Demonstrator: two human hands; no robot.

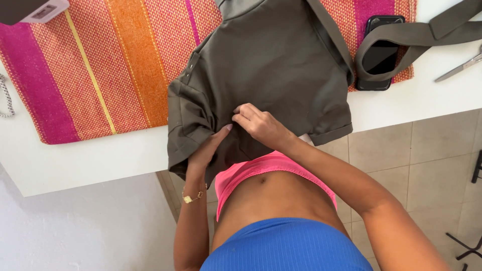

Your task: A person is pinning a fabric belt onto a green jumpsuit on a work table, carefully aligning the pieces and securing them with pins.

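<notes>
An olive-green garment (271, 65) lies over the striped cloth and hangs past the white table's front edge. My left hand (207, 150), with a gold bracelet on the wrist, presses flat against the garment's lower left part near a folded cuff. My right hand (258, 124) pinches the fabric just right of it, fingers curled onto the cloth. The two hands almost touch. A strap (401, 35) of the same olive fabric loops away to the upper right.
A pink, orange and magenta striped woven cloth (100, 70) covers the white table (90, 160). A black phone (380, 52) lies under the strap loop. Scissors (459, 68) rest at the right edge. A white device (35, 10) sits top left. Tiled floor (427, 160) lies below.
</notes>
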